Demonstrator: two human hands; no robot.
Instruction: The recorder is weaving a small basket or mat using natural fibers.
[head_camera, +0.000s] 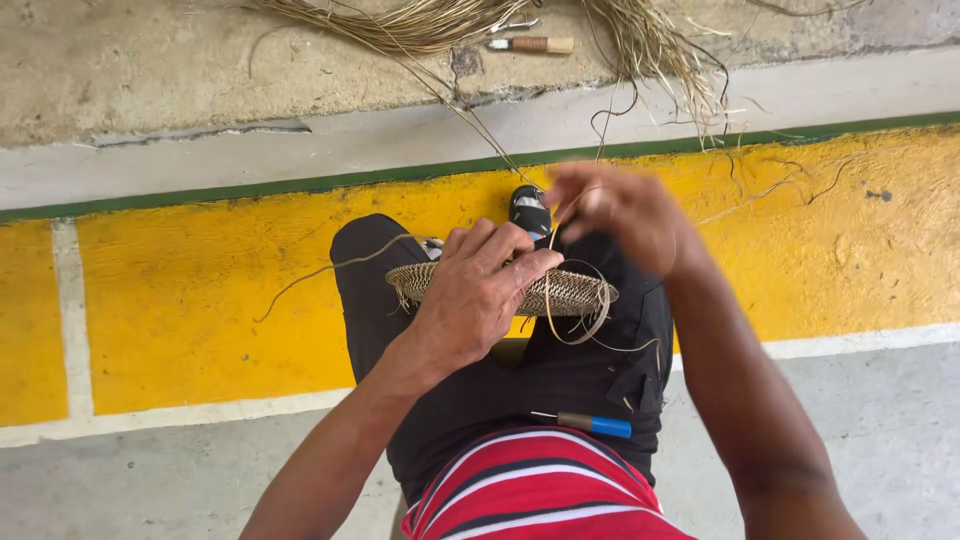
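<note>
Working from the left, we see our left hand pressed flat over the woven disc on the lap, fingers spread and clamping its rim. We judge the disc light and springy, stiff enough to hold by the edge yet easily bent out of shape. To the right, our right hand, blurred, pinches 1 thin fibre strand looping under the disc; it looks pliant, and likely to snap if kinked. The disc's near half is hidden under the left hand, and the right fingertips are too smeared to read.
</note>
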